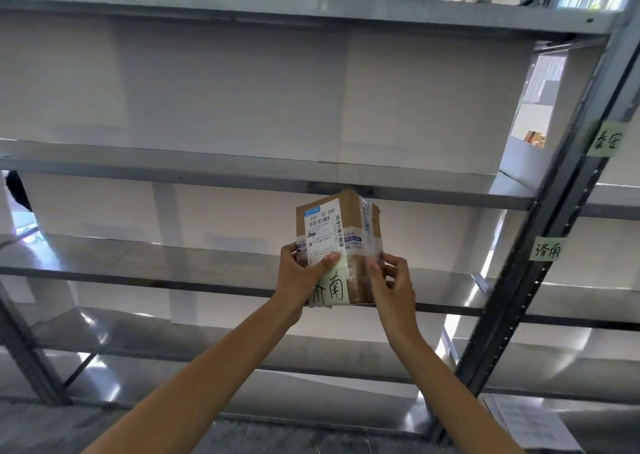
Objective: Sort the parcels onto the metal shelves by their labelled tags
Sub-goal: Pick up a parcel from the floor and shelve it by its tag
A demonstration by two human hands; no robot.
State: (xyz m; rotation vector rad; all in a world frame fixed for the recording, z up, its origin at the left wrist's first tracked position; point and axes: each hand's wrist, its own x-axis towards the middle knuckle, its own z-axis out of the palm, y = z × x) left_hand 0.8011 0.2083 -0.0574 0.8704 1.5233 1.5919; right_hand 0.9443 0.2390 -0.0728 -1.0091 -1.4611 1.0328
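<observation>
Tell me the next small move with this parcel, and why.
Probably lower the parcel onto the shelf just behind it and let go. The left hand and right hand both grip it, and its tag seems to match the post tag beside that level.

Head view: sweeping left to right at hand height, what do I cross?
The left hand → handwritten tag on the parcel → right hand → green tag on the shelf upright.
</observation>
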